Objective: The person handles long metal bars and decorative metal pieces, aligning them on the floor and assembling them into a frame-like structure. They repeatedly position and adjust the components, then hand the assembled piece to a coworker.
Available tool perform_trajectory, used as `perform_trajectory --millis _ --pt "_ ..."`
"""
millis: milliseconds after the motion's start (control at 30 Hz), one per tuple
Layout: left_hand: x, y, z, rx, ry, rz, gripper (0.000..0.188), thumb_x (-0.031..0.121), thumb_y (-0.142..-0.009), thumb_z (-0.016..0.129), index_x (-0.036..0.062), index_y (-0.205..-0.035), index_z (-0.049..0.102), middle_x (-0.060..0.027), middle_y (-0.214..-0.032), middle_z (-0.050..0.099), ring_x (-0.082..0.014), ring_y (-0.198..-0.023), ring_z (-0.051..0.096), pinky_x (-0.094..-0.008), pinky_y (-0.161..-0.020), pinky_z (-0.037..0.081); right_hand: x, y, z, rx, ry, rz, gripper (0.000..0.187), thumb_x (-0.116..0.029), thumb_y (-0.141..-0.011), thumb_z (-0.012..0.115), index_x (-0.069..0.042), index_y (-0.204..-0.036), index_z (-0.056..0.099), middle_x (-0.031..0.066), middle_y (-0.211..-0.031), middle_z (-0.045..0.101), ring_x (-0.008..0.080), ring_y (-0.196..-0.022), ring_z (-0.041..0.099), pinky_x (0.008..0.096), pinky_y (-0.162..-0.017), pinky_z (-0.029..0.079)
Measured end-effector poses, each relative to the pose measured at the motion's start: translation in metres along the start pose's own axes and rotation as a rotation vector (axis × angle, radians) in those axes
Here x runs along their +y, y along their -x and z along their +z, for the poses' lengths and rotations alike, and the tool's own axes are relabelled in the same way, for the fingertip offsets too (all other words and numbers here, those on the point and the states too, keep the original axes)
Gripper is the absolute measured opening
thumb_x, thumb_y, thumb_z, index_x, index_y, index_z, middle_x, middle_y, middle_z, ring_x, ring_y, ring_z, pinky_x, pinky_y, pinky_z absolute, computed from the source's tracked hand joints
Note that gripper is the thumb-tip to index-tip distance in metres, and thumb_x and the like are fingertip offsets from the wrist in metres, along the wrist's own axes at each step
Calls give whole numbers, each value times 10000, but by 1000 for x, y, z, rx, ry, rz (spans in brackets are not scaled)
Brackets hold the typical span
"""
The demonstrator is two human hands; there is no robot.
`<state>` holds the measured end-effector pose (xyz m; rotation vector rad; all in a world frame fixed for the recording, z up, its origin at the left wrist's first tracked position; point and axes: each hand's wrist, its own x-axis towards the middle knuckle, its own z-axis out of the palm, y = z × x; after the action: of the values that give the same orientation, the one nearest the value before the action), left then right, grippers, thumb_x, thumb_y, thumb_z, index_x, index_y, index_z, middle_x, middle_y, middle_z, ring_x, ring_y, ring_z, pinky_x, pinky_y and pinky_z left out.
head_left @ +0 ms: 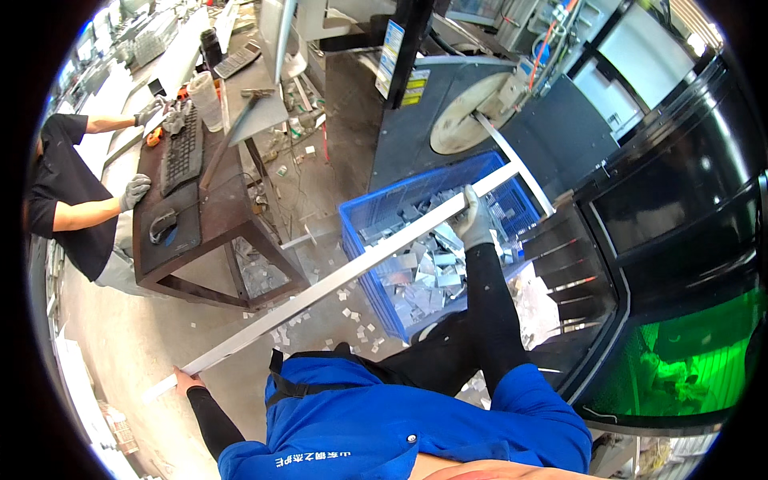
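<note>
A long pale metal tube point(344, 274) slants across my body from the lower left to the upper right. My left hand point(189, 379), ungloved, is closed round its near left end. Further along, my right hand point(477, 219) in a grey glove grips it from underneath, over a blue plastic crate point(370, 292) with many short metal offcuts point(428, 272) inside. The tube's far end meets or overlaps a second pale metal bar point(512, 156), which reaches out from a round machine plate point(472, 112); I cannot tell whether they touch.
A dark machine housing point(672, 216) with a green window point(704, 352) stands on the right. On the left, a brown table point(220, 220) carries a keyboard point(182, 152), a mouse point(162, 226) and a hammer point(232, 132). Beside it stands a person point(72, 200) in gloves. Small scraps litter the floor.
</note>
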<state>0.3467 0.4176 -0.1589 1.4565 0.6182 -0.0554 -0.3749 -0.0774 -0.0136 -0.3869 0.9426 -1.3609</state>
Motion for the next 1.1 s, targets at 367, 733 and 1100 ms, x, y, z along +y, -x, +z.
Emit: perform_trajectory --millis 367,733,1100 --pt "-32 -30 3 -478 336 -322 542 447 -980 405 52 -1340 493 -147 -1391 542 -366 -1262 504 -685 -1042 319 5 -58 -69 -145 216 -128 331 -386 -988 564 -61 -959 618 80 -907 659 237 -865 647 423 -877 539" --pt "11 45 9 -392 513 -137 640 236 -853 430 18 -1440 299 -211 -1291 568 -363 -1206 590 -496 -1040 442 -6 -46 -66 -150 331 -130 241 -337 -950 634 -103 -1000 602 48 -978 616 194 -894 641 363 -798 566" --pt "20 44 6 -397 537 -216 695 583 -958 325 56 -1398 432 -193 -1221 619 -337 -1111 616 -490 -1009 453 3 -90 -86 -70 321 -192 510 -390 -923 673 -61 -1267 491 100 -1191 554 224 -1098 566 347 -999 470"
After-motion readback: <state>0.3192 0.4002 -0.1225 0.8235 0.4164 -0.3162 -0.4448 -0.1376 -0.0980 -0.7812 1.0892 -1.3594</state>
